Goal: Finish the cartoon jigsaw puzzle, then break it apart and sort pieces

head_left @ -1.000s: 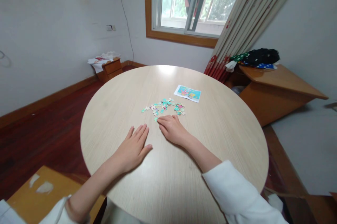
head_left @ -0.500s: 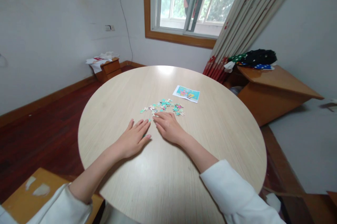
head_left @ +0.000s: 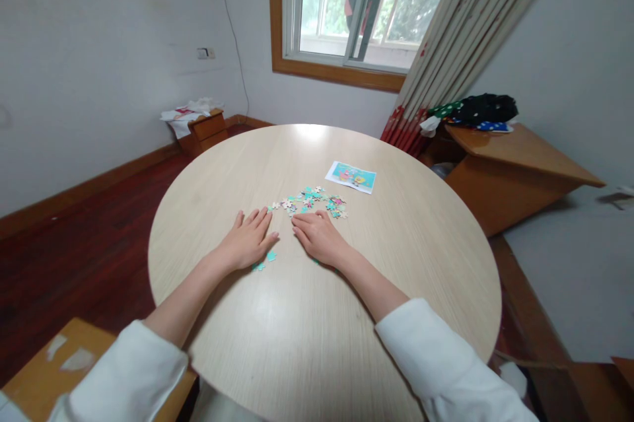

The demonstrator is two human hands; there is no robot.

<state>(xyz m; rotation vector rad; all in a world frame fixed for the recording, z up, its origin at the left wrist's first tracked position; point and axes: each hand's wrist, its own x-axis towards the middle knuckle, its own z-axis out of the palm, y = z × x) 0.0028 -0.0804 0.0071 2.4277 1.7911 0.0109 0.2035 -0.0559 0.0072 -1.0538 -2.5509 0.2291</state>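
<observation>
Jigsaw puzzle pieces lie in a loose heap near the middle of the round table, some turquoise, some white, one with pink. My left hand is palm down on the tabletop, fingers spread, its fingertips at the heap's left edge. Close to its thumb and wrist are turquoise pieces. My right hand rests at the near edge of the heap, fingers stretched out and fairly close together. Small bits of turquoise peek out beneath it; whether anything else is under its palm is hidden.
Beyond the heap lies a printed picture card. A yellow-brown stool is at the lower left. Against the right wall stands a wooden cabinet with cloths on top; a small drawer unit is at the back left.
My left hand has slid forward and left toward the heap's edge, uncovering turquoise pieces beside its thumb and wrist. My right hand has shifted only slightly.
</observation>
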